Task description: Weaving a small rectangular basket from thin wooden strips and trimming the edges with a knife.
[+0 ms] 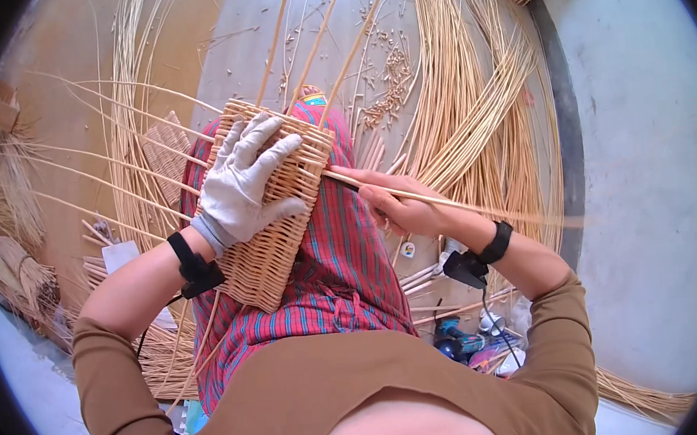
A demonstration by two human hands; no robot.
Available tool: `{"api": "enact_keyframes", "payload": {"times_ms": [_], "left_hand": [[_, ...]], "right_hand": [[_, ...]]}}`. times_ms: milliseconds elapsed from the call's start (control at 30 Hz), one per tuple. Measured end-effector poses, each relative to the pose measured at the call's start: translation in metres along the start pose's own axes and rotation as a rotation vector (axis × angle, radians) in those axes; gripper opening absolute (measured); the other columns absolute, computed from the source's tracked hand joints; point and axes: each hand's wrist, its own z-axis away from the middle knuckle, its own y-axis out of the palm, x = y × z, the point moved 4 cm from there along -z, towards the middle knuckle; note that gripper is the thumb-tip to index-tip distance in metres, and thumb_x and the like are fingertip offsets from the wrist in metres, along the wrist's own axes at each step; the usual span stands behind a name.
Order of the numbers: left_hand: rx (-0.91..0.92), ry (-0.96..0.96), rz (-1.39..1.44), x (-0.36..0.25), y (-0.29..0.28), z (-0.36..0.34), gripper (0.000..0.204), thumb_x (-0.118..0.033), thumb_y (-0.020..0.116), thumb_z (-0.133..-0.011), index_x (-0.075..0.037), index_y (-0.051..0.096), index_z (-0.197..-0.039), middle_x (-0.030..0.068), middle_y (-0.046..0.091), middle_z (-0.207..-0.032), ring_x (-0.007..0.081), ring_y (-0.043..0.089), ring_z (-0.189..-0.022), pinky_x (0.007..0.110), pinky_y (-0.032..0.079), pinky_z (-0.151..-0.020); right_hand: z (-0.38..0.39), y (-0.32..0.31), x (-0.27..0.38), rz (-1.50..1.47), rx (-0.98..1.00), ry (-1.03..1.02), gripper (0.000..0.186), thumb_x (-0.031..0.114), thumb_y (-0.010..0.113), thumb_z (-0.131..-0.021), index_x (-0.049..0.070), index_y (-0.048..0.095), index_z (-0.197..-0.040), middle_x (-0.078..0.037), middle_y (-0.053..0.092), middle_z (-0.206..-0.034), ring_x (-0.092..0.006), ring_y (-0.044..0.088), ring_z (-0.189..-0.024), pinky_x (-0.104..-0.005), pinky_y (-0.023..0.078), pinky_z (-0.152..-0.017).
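Note:
A woven rattan panel [260, 262] rests across my lap on red striped cloth [328, 265], with long stakes sticking out from its top and left side. My left hand [246, 185], in a pale glove, lies on the weave with fingers and thumb spread. At the panel's right edge my right hand [393, 207], bare, is closed on a slim dark tool [345, 181] that meets the weave. A long pale reed [438, 200] runs over this hand to the right, its far end blurred. The tool's tip is hidden.
Long reed bundles [463, 108] lie right of my knees. Another woven piece [167, 150] and loose reeds lie left, with fibre bundles [18, 279] farther out. Short offcuts [390, 81] are scattered ahead. Several small items, including a blue-and-black tool [455, 341], sit near my right elbow.

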Motion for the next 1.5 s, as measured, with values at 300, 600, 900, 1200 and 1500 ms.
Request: {"api": "enact_keyframes", "payload": {"times_ms": [300,600,900,1200,1500], "left_hand": [[-0.023,0.015,0.046,-0.001,0.002,-0.003,0.084,-0.063,0.083,-0.081,-0.022,0.06,-0.151,0.0127,0.052,-0.159,0.0361,0.045,-0.152,0.054,0.03,-0.13],[-0.012,0.092,0.031,0.0,-0.003,-0.002,0.105,-0.067,0.083,-0.075,-0.014,0.05,-0.159,0.0127,0.05,-0.163,0.0355,0.043,-0.154,0.053,0.028,-0.132],[0.069,0.202,0.037,-0.01,0.003,-0.011,0.115,-0.076,0.076,-0.073,-0.011,0.044,-0.163,0.0141,0.047,-0.165,0.037,0.041,-0.156,0.054,0.026,-0.132],[0.049,0.194,0.088,-0.007,0.001,-0.012,0.114,-0.075,0.077,-0.072,-0.012,0.046,-0.162,0.0134,0.05,-0.163,0.0355,0.043,-0.154,0.054,0.027,-0.132],[0.197,0.276,-0.046,-0.007,0.014,-0.014,0.118,-0.077,0.069,-0.073,-0.012,0.038,-0.167,0.0127,0.037,-0.173,0.0315,0.029,-0.163,0.059,0.012,-0.135]], "right_hand": [[0.025,-0.016,-0.018,0.748,-0.572,-0.253,0.021,0.022,0.074,-0.095,0.01,0.074,-0.112,-0.01,0.072,-0.085,-0.0182,0.07,-0.073,-0.0338,0.055,-0.067],[0.094,0.053,-0.054,0.165,-0.385,-0.157,0.051,0.022,0.075,-0.096,0.006,0.06,-0.143,-0.009,0.063,-0.089,-0.0179,0.059,-0.072,-0.0339,0.049,-0.067],[0.09,0.068,-0.029,0.256,-0.43,-0.282,0.059,0.014,0.074,-0.096,0.023,0.063,-0.153,-0.016,0.078,-0.104,-0.0258,0.063,-0.063,-0.0354,0.051,-0.062],[0.081,0.069,-0.027,0.219,-0.413,-0.341,0.054,0.011,0.073,-0.095,0.021,0.067,-0.148,-0.015,0.08,-0.113,-0.0247,0.063,-0.063,-0.0356,0.051,-0.061],[0.058,0.049,-0.042,0.465,-0.407,-0.455,0.058,0.008,0.076,-0.088,0.025,0.072,-0.143,-0.004,0.061,-0.072,-0.0228,0.056,-0.055,-0.0337,0.049,-0.054]]}}
